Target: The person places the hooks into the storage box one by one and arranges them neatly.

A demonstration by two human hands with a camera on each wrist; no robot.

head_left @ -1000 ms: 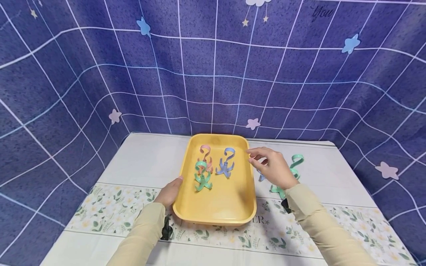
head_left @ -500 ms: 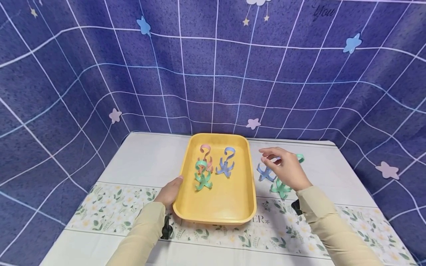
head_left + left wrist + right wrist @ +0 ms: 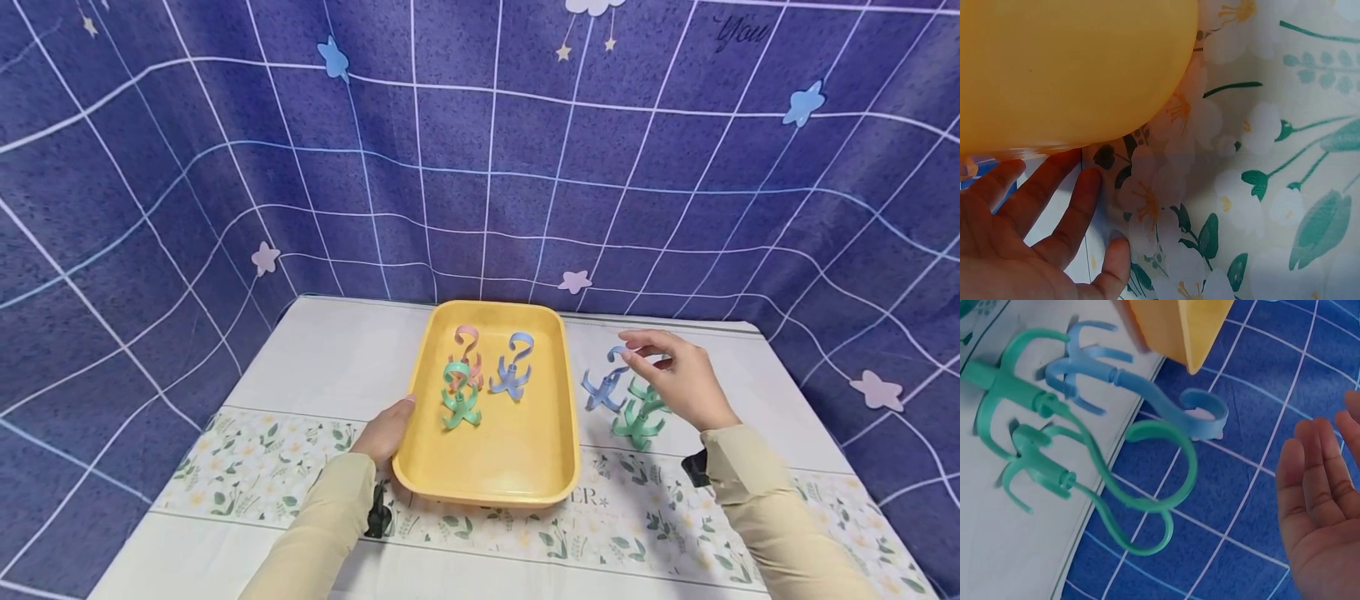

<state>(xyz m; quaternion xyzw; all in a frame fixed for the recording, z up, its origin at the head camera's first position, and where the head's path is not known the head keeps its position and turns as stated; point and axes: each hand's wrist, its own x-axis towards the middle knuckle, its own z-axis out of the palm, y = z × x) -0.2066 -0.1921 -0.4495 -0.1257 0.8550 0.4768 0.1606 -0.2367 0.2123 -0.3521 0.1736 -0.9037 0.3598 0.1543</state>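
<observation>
A yellow tray [image 3: 517,454] sits mid-table holding a pink hook [image 3: 467,340], a blue hook [image 3: 514,367] and a green hook [image 3: 459,400], all standing on their prongs. My left hand [image 3: 396,417] rests with straight fingers [image 3: 1079,206] against the tray's left front edge [image 3: 1066,69]. Right of the tray stand another blue hook [image 3: 603,385] and two green hooks [image 3: 639,414]. My right hand [image 3: 637,350] hovers over them with fingers straight. In the right wrist view its fingers [image 3: 1316,481] stay apart from the blue hook [image 3: 1147,394] and the green hooks [image 3: 1091,475].
A white cloth with a floral band [image 3: 247,467] covers the table. A purple grid backdrop [image 3: 480,167] rises right behind the table's far edge and wraps both sides. The tray's corner [image 3: 1185,331] lies close to the loose hooks.
My right hand moved rightward from the tray's right rim to above the loose hooks on the table. The left hand and tray stayed put.
</observation>
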